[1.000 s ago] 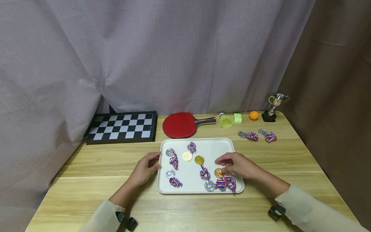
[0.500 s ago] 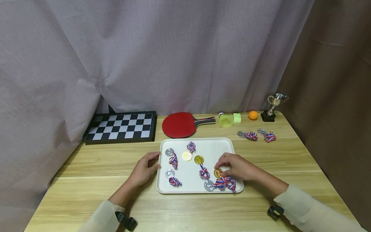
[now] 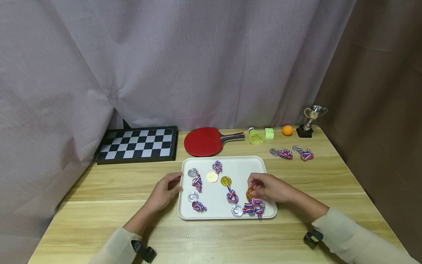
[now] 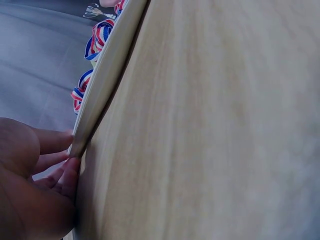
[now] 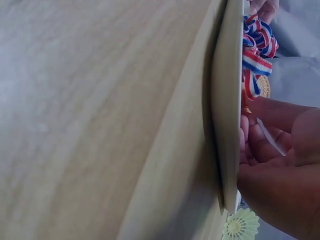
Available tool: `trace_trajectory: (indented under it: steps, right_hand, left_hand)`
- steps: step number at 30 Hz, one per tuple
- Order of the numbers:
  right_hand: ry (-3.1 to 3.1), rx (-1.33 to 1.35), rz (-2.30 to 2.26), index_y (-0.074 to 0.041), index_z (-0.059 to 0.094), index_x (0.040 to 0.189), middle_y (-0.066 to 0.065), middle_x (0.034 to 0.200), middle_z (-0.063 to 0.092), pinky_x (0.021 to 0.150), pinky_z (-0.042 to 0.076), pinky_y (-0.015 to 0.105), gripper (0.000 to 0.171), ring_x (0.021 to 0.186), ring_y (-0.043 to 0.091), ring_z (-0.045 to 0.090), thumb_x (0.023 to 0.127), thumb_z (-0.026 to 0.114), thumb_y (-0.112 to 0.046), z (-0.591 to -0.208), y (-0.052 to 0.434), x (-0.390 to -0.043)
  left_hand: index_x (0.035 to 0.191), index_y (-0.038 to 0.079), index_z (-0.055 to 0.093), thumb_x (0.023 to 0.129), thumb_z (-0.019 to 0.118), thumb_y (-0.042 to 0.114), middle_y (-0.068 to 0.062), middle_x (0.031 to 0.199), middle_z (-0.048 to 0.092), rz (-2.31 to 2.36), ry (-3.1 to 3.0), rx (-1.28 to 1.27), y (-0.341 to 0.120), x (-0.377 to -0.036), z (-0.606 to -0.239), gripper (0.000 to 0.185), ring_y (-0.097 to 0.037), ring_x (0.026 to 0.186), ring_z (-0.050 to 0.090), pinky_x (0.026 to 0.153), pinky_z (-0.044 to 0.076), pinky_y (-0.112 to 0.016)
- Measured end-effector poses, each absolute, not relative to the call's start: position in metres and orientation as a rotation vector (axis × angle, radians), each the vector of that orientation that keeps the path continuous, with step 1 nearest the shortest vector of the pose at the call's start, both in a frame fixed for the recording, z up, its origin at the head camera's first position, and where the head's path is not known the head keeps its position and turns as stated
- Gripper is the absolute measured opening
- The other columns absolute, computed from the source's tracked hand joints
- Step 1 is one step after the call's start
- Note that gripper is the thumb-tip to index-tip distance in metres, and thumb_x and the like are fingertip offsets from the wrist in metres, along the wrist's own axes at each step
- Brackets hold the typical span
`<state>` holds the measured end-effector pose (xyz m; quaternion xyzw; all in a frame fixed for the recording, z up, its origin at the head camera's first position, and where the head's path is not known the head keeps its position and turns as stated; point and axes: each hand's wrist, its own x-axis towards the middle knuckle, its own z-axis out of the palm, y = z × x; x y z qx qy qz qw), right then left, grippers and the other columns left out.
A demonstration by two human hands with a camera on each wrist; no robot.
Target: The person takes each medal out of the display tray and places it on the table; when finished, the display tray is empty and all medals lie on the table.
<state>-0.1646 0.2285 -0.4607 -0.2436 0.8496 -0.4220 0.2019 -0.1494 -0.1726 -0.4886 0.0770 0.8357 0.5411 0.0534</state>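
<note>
My right hand [image 3: 268, 187] pinches a bronze-coloured medal [image 3: 249, 193] by its disc, tilted up at the right side of the white tray [image 3: 211, 214]. Its striped ribbon [image 5: 257, 64] lies bunched against a silver medal's ribbon, and I cannot tell where one ends. That silver medal [image 3: 236, 210] lies near the tray's front edge. My left hand [image 4: 37, 175] touches the tray's left rim with its fingers. Two silver medals, the rear one [image 3: 192, 172] and the front one [image 3: 193, 197], lie inside on the left. Two gold medals, one [image 3: 212, 177] and another [image 3: 226, 181], lie mid-tray.
Behind the tray are a chessboard [image 3: 138, 144], a red table tennis bat [image 3: 203, 142], a yellow shuttlecock [image 3: 256, 136], a light green block [image 3: 269, 133], an orange ball [image 3: 287, 130] and a trophy cup [image 3: 311, 120]. Two silver medals [image 3: 274, 151] lie on the table at right.
My right fingers have closed on the bronze-coloured medal and lifted its disc into a tilt, its ribbon shifting slightly left. The left hand stays at the tray's rim.
</note>
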Motion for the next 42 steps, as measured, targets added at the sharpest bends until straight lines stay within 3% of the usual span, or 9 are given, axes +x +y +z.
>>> trace_trajectory:
  steps: [3, 9, 16, 22, 25, 33, 42]
  right_hand:
    - [2.346, -0.658, -1.244, -0.008, 0.062, 0.098, 0.006, 0.091, 0.060, 0.077, 0.051, 0.023, 0.015, 0.088, 0.021, 0.056, 0.090, 0.071, 0.001, -0.462, 0.229, -0.164]
    - [2.270, -0.609, -1.415, -0.001, 0.062, 0.106, 0.011, 0.096, 0.062, 0.082, 0.052, 0.023, 0.011, 0.091, 0.020, 0.059, 0.096, 0.066, -0.002, -0.464, 0.232, -0.166]
    - [2.145, -0.548, -1.578, 0.010, 0.056, 0.121, 0.015, 0.105, 0.060, 0.083, 0.058, 0.025, 0.024, 0.094, 0.016, 0.063, 0.103, 0.056, -0.006, -0.463, 0.242, -0.171]
    - [1.996, -0.490, -1.689, 0.014, 0.045, 0.129, 0.024, 0.098, 0.062, 0.075, 0.064, 0.037, 0.032, 0.082, 0.026, 0.069, 0.108, 0.050, -0.010, -0.453, 0.255, -0.173]
    - [1.943, -0.449, -1.749, 0.015, 0.041, 0.129, 0.024, 0.093, 0.061, 0.069, 0.064, 0.036, 0.033, 0.077, 0.024, 0.068, 0.110, 0.047, -0.011, -0.449, 0.267, -0.175]
    - [2.066, -0.247, -1.822, -0.003, 0.057, 0.129, 0.011, 0.104, 0.057, 0.068, 0.063, 0.030, 0.024, 0.082, 0.017, 0.067, 0.109, 0.051, -0.015, -0.437, 0.312, -0.182]
    - [2.156, -0.030, -1.969, -0.026, 0.067, 0.118, -0.005, 0.097, 0.073, 0.060, 0.060, 0.027, 0.022, 0.076, 0.011, 0.068, 0.105, 0.058, -0.011, -0.424, 0.382, -0.198]
  left_hand:
    - [0.142, -0.007, 0.056, 0.093, 0.068, -0.008, -0.022, 0.140, 0.057, 1.630, 2.549, 0.233, -0.173, -0.150, -0.490, 0.050, -0.039, 0.127, 0.058, 0.113, 0.047, -0.050]
    - [0.141, -0.006, 0.057, 0.093, 0.068, -0.008, -0.021, 0.138, 0.059, 1.600, 2.579, 0.234, -0.173, -0.152, -0.493, 0.050, -0.036, 0.125, 0.060, 0.111, 0.049, -0.048]
    - [0.142, -0.005, 0.057, 0.093, 0.068, -0.008, -0.019, 0.139, 0.059, 1.605, 2.574, 0.212, -0.172, -0.151, -0.492, 0.050, -0.035, 0.125, 0.059, 0.112, 0.048, -0.048]
    - [0.143, -0.004, 0.057, 0.094, 0.068, -0.007, -0.019, 0.139, 0.059, 1.595, 2.578, 0.205, -0.171, -0.152, -0.492, 0.050, -0.034, 0.126, 0.059, 0.112, 0.048, -0.048]
    - [0.142, -0.004, 0.057, 0.094, 0.067, -0.007, -0.019, 0.139, 0.059, 1.590, 2.584, 0.206, -0.172, -0.152, -0.492, 0.050, -0.035, 0.126, 0.059, 0.112, 0.048, -0.049]
    - [0.142, -0.004, 0.058, 0.093, 0.068, -0.007, -0.018, 0.138, 0.060, 1.587, 2.587, 0.199, -0.171, -0.151, -0.491, 0.050, -0.034, 0.125, 0.059, 0.112, 0.048, -0.049]
    - [0.141, -0.005, 0.058, 0.092, 0.069, -0.008, -0.019, 0.137, 0.060, 1.596, 2.586, 0.197, -0.171, -0.149, -0.489, 0.050, -0.035, 0.125, 0.060, 0.111, 0.049, -0.049]
